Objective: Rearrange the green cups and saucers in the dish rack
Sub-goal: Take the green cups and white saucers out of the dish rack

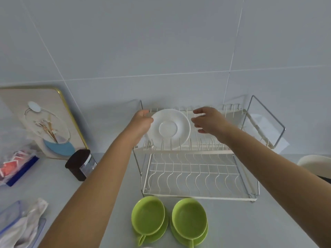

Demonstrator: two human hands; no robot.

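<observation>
Two green cups, the left cup (148, 215) and the right cup (189, 217), each sit on a green saucer on the counter in front of a two-tier white wire dish rack (198, 192). The left green saucer (162, 230) and the right green saucer (203, 236) show only as rims under the cups. A white saucer (169, 128) stands on edge in the rack's upper tier. My left hand (141, 122) touches the white saucer's left rim. My right hand (208, 119) hovers just right of it, fingers spread, holding nothing. The lower tier holds no dishes.
A framed picture (43, 122) leans on the tiled wall at left. A dark jar (80, 164) stands beside it. A blue box with red packets (17, 166) and a plastic container with cloth (23, 226) lie at far left. A pale rounded object (315, 163) sits at right.
</observation>
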